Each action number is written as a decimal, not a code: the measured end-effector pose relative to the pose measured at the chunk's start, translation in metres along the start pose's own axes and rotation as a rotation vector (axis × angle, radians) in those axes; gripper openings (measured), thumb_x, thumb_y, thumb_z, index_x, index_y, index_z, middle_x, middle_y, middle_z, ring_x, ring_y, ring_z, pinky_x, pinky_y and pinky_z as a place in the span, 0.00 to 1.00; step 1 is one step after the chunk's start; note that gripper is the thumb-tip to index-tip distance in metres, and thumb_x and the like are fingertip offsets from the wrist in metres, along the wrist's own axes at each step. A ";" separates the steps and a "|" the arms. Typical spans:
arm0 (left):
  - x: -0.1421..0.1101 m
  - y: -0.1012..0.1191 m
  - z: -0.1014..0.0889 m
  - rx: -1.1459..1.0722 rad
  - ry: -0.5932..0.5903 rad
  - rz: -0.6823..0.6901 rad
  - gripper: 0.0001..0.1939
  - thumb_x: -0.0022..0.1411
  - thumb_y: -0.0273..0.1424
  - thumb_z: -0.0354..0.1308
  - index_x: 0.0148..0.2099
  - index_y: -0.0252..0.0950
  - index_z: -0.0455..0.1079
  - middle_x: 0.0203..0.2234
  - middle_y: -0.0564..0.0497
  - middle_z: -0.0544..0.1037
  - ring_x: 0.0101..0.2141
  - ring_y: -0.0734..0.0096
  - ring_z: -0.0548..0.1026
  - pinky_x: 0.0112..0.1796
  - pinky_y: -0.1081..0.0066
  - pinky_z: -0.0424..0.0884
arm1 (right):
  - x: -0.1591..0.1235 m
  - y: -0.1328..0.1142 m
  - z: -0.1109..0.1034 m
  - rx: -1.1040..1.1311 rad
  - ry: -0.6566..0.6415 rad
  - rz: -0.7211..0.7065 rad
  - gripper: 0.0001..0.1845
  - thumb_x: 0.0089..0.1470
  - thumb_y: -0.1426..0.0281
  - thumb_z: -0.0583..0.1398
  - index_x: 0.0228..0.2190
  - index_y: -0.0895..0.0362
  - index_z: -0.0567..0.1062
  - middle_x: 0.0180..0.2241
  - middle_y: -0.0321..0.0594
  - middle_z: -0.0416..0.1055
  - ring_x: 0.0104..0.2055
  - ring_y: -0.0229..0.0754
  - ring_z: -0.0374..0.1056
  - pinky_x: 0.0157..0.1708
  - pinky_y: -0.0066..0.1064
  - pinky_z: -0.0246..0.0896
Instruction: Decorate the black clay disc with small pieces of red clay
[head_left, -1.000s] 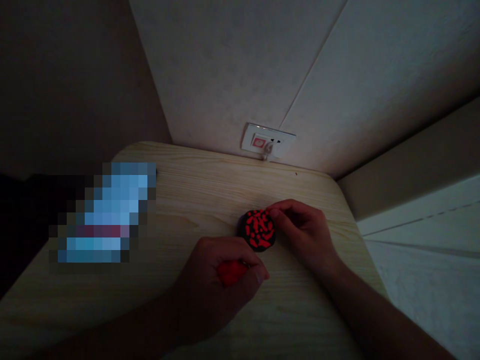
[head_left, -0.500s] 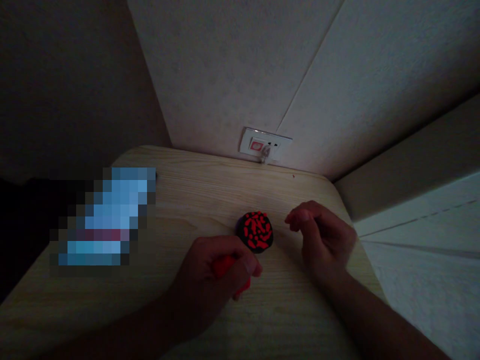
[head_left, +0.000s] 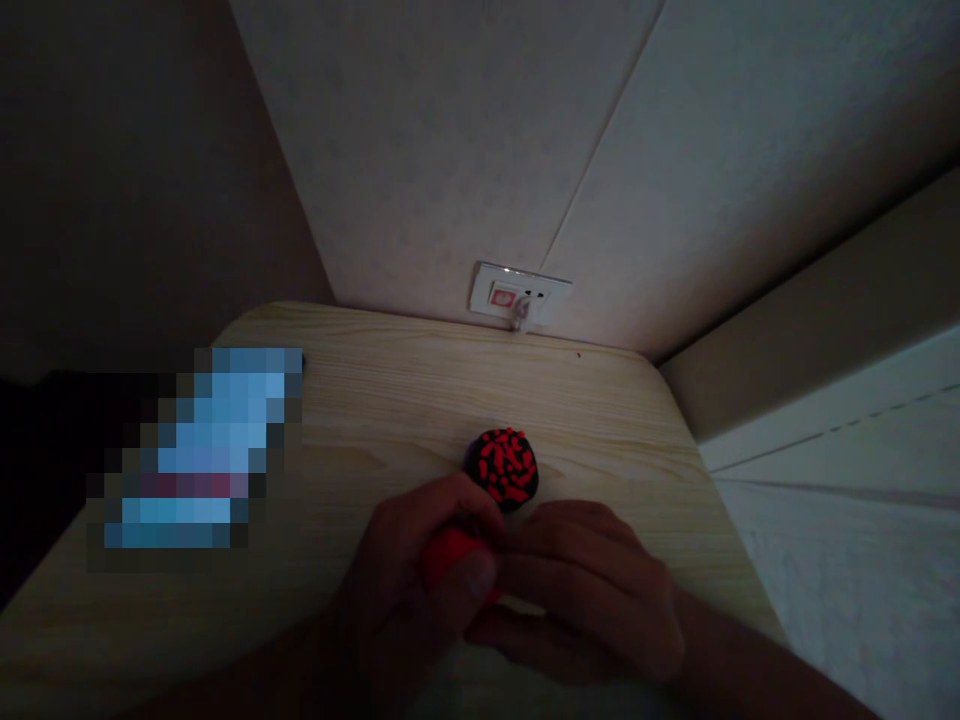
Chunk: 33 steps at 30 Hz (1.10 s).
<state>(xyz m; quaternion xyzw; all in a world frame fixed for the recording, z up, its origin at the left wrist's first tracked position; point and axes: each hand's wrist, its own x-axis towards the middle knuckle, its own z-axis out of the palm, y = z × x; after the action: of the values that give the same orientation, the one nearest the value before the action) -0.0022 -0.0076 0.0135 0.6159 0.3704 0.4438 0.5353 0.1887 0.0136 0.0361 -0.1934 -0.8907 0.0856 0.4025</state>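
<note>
A soft-looking red lump (head_left: 448, 553), like modelling clay, is wrapped in the fingers of my left hand (head_left: 409, 570). The thumb presses on its near side. My right hand (head_left: 600, 585) is closed in against the lump from the right, its fingertips meeting it and partly hidden. Just beyond both hands lies a round black piece (head_left: 504, 468) dotted with small red bits, on the wooden tabletop (head_left: 375, 400). A dark purplish edge shows on the piece's left side.
At the left of the table lies a bright blue, pixelated screen-like object (head_left: 217, 430). A wall socket (head_left: 517, 295) with a clear plug stands just above the back edge. A tiny red speck (head_left: 578, 355) sits near that edge. White bedding (head_left: 847, 560) is at the right.
My right hand has come left and nearer to me, from beside the black piece to the red lump in my left hand. The camera view has shifted slightly.
</note>
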 end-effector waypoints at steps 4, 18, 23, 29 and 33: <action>0.000 0.000 0.001 0.044 -0.085 0.037 0.10 0.67 0.38 0.54 0.40 0.37 0.70 0.24 0.55 0.69 0.24 0.73 0.67 0.26 0.72 0.61 | 0.001 0.000 -0.008 -0.022 0.060 -0.005 0.11 0.56 0.70 0.69 0.40 0.63 0.79 0.31 0.41 0.82 0.30 0.37 0.78 0.38 0.26 0.79; -0.004 -0.005 0.001 0.130 -0.063 0.139 0.08 0.61 0.35 0.58 0.39 0.36 0.70 0.23 0.57 0.66 0.21 0.75 0.62 0.24 0.73 0.58 | 0.004 0.000 -0.011 0.060 0.087 0.063 0.06 0.60 0.74 0.63 0.39 0.62 0.80 0.30 0.44 0.82 0.29 0.39 0.78 0.30 0.27 0.78; 0.000 0.001 0.002 0.197 -0.051 0.158 0.04 0.60 0.30 0.56 0.39 0.38 0.69 0.24 0.56 0.71 0.22 0.74 0.66 0.25 0.73 0.63 | 0.003 0.003 -0.011 0.046 0.106 0.085 0.06 0.58 0.75 0.64 0.38 0.61 0.80 0.30 0.44 0.82 0.30 0.40 0.79 0.30 0.27 0.78; 0.002 0.000 0.004 0.204 0.001 0.225 0.04 0.59 0.28 0.56 0.38 0.38 0.68 0.23 0.56 0.71 0.21 0.75 0.67 0.23 0.74 0.63 | 0.003 0.005 -0.008 0.066 0.121 0.091 0.08 0.53 0.75 0.66 0.37 0.62 0.81 0.31 0.46 0.82 0.31 0.40 0.80 0.30 0.26 0.78; 0.001 -0.002 0.005 0.212 0.011 0.219 0.05 0.57 0.27 0.56 0.38 0.37 0.68 0.23 0.56 0.70 0.20 0.76 0.65 0.22 0.75 0.62 | 0.002 0.004 -0.007 0.062 0.135 0.101 0.14 0.52 0.75 0.65 0.43 0.60 0.80 0.32 0.44 0.83 0.30 0.43 0.80 0.28 0.29 0.79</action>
<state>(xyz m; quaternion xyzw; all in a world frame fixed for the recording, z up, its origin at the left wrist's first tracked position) 0.0030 -0.0079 0.0113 0.7032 0.3488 0.4614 0.4134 0.1940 0.0182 0.0404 -0.2311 -0.8474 0.1201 0.4626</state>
